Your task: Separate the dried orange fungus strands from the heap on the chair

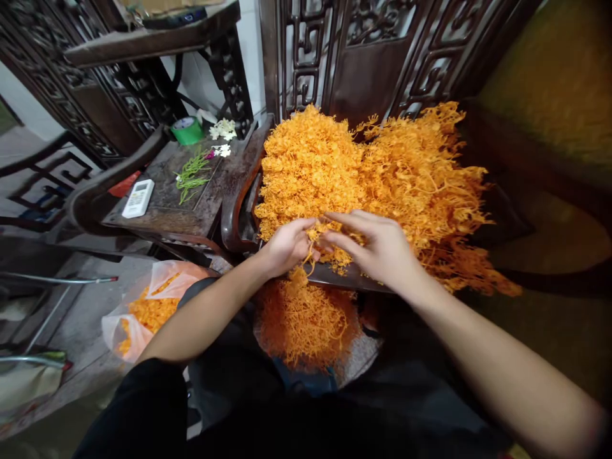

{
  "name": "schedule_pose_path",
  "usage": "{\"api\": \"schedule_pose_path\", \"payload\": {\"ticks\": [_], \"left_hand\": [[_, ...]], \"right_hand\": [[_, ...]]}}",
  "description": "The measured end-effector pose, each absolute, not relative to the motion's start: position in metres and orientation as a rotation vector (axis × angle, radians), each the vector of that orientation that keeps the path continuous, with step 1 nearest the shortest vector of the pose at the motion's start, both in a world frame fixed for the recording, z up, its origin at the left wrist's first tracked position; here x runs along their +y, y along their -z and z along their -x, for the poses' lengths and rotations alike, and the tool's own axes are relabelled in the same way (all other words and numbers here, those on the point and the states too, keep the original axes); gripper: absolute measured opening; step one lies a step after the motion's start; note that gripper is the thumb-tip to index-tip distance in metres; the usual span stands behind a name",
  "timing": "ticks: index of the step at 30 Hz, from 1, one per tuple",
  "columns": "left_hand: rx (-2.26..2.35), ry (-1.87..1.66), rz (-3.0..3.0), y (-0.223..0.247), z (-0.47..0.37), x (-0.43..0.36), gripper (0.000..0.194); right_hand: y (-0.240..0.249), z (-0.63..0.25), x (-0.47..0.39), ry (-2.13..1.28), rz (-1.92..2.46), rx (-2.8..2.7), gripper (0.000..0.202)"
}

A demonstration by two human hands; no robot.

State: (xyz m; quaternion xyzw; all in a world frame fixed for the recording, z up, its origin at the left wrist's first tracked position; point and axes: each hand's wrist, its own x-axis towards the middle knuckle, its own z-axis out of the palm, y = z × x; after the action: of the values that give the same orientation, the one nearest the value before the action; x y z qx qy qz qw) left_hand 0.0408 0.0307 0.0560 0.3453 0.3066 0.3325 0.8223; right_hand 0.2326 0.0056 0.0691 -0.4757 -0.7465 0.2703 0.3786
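Note:
My left hand (288, 247) is closed, thumb and fingers pinching a thin orange knitted strand (310, 250) that hangs down between my hands. Close beside it, my right hand (377, 245) reaches in from the right with its fingers stretched and apart near the strand's top; it is slightly blurred. Just beyond both hands, a large heap of frilly orange knitted strands (313, 169) covers a dark wooden seat. Below the hands, between my legs, lies another orange pile (306, 319) of tangled strands in what looks like a container. Fingertips are partly hidden by the orange material.
To the left stands a carved wooden chair with a white remote control (138, 199), green tape roll (187, 131), green stringy pieces (192, 173) and white flower-like pieces (222, 130). A plastic bag (115, 328) of orange pieces sits on the floor. A dark side table (157, 50) rises behind.

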Motion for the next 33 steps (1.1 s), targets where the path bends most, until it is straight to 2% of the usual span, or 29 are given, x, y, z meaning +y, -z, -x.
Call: {"api": "schedule_pose_path", "payload": {"ticks": [7,9,13,16,18,23,29,33], "left_hand": [[0.698,-0.805,-0.750,-0.067,-0.036,0.011,0.038],[0.720,-0.804,-0.758,-0.065,-0.035,0.010,0.039],[0.753,-0.752,-0.834,-0.052,-0.032,0.017,0.050],[0.823,-0.700,-0.943,-0.048,-0.029,0.019,0.053],[0.838,-0.651,-0.986,-0.052,-0.026,0.019,0.050],[1.000,-0.634,-0.858,-0.071,-0.029,0.023,0.027],[1.009,-0.629,-0.939,-0.080,-0.046,0.030,0.034],[1.005,-0.588,-0.959,-0.081,-0.037,0.023,0.033]], "right_hand": [[-0.065,-0.200,0.009,-0.441,1.187,-2.153,0.043],[-0.064,-0.195,0.008,-0.390,1.175,-2.162,0.036],[-0.063,-0.190,0.005,-0.406,1.150,-2.205,0.011],[-0.060,-0.195,0.007,-0.409,1.146,-2.255,0.011],[-0.058,-0.202,0.012,-0.354,1.204,-2.262,0.009],[-0.055,-0.224,0.029,-0.131,1.419,-2.088,0.014],[-0.057,-0.224,0.043,-0.008,1.569,-2.086,0.019],[-0.066,-0.258,0.059,0.020,1.743,-1.982,0.015]]}}
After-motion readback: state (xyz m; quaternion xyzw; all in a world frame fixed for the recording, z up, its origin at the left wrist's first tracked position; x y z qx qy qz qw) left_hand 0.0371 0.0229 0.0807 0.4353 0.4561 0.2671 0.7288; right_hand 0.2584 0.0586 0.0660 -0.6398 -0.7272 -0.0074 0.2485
